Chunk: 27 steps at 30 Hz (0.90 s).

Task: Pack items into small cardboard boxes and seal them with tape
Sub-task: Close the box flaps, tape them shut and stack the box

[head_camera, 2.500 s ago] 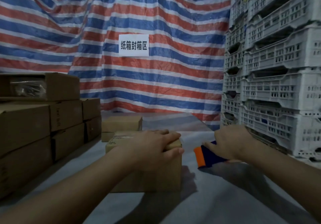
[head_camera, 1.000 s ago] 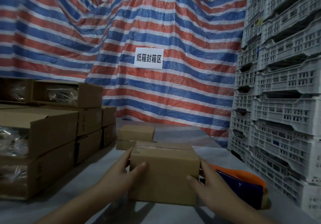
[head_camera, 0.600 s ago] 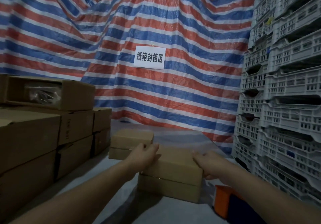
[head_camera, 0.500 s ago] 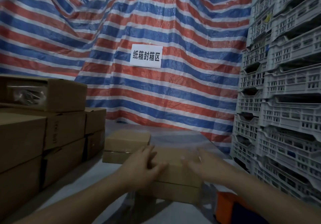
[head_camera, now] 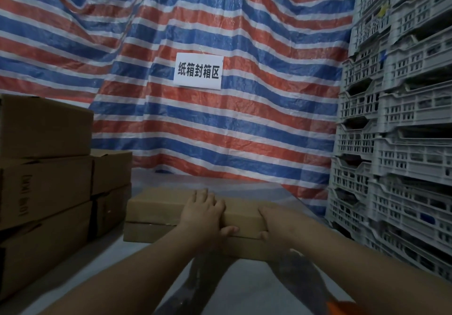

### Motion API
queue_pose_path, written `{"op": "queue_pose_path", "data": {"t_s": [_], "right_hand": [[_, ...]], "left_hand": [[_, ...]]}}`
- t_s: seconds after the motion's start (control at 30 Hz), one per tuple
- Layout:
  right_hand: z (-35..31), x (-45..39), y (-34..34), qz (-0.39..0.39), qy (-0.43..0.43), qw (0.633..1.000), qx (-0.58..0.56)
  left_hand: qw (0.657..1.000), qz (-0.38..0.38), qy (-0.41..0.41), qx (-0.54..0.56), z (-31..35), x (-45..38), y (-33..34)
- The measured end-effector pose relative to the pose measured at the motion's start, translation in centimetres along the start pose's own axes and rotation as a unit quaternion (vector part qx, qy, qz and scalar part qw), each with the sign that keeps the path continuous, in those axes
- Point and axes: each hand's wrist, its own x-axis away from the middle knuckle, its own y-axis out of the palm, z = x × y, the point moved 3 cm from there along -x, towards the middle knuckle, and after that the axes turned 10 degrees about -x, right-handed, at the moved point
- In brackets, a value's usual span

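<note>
The small cardboard box (head_camera: 244, 219) sits on the desk (head_camera: 244, 287) directly ahead, its long axis running left to right, just beside another closed box (head_camera: 156, 212) on its left. The left hand (head_camera: 204, 214) lies flat on its top with fingers (head_camera: 203, 196) spread and the thumb over the near edge. The right hand (head_camera: 274, 221) wraps the box's right end, so both hands are equally near; an orange tape dispenser (head_camera: 342, 307) lies nearest the right arm.
</note>
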Motion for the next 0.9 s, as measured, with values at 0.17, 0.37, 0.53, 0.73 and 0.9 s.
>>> {"op": "queue_pose_path", "data": {"t_s": [0.17,0.37,0.53,0.73,0.9], "right_hand": [[-1.3,-2.0,-0.5,-0.038,0.033,0.998,-0.041],[-1.7,-2.0,-0.4,-0.021,0.013,1.0,-0.003],[-3.2,0.7,-1.8,0.058,-0.042,0.995,0.071],[-7.7,5.6,-4.6,0.115,-0.063,0.991,0.017],[-12.2,11.4,-5.9,0.099,-0.108,0.986,-0.075]], "left_hand": [[0.998,-0.038,-0.039,0.032,-0.9,-1.6,1.2],[0.996,-0.035,-0.06,0.05,-0.9,-1.0,0.9],[0.99,0.063,-0.06,0.109,-1.5,2.3,-3.3],[0.984,0.075,-0.102,0.122,-3.4,7.5,-9.5],[0.981,-0.055,-0.129,0.13,-5.3,12.3,-13.5]]}}
